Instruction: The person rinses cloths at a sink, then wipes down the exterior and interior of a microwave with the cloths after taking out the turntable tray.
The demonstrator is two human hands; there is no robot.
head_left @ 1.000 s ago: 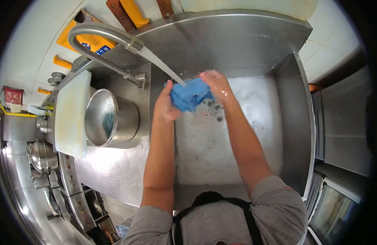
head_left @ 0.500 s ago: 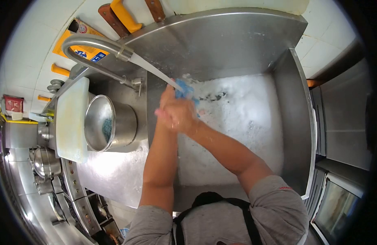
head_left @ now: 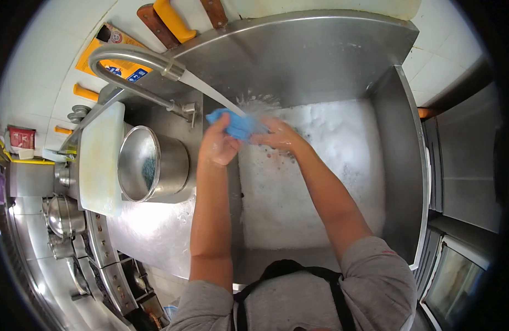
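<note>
A blue cloth (head_left: 239,128) is stretched between my two hands under the running water, over the left rear of the sink. My left hand (head_left: 218,144) grips its left end, with the thumb on top. At the cloth's right end, my right hand (head_left: 277,135) holds on; its fingertips are partly blurred by motion and splashes. The stream from the curved metal faucet (head_left: 172,68) lands on the cloth. White foam (head_left: 343,165) covers the water in the sink (head_left: 400,160) below.
Left of the sink stand a metal pot (head_left: 169,168) with a green scourer (head_left: 148,170) inside and a white cutting board (head_left: 102,160). Knives with orange and brown handles (head_left: 174,21) and a yellow box (head_left: 134,71) are behind. Pans (head_left: 66,215) sit further left.
My right hand was crossed over my left wrist and has moved back right onto the cloth. The cloth is now spread between both hands, and water splashes behind it.
</note>
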